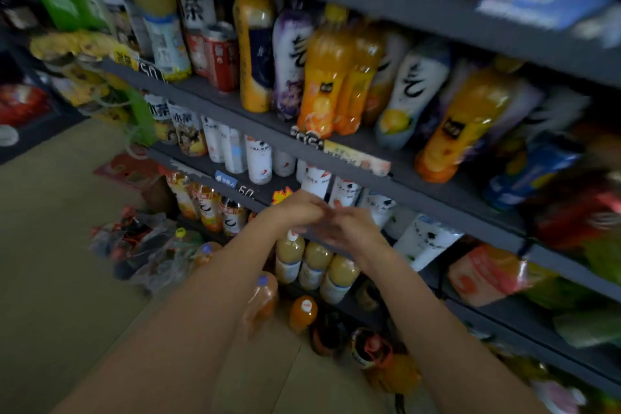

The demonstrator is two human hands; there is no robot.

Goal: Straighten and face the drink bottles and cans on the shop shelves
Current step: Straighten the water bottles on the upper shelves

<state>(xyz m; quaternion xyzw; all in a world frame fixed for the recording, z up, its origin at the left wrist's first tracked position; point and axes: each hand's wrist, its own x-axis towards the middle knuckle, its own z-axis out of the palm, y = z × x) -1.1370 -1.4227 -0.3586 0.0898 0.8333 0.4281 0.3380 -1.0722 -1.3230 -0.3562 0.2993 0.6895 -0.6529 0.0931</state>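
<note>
— What's carrying the stock on my feed?

— I see dark grey shelves (366,141) running in tiers. The upper drinks tier holds orange juice bottles (324,77), white-labelled bottles (411,91) and red cans (220,57), several leaning.

— And below?

— I make out white bottles (258,160) standing in a row on the next tier, then pale yellow bottles (312,264) lower down. On the tan floor (57,228) stand orange bottles (302,312) beside the shelving, with crumpled plastic bags (141,245) near them.
</note>
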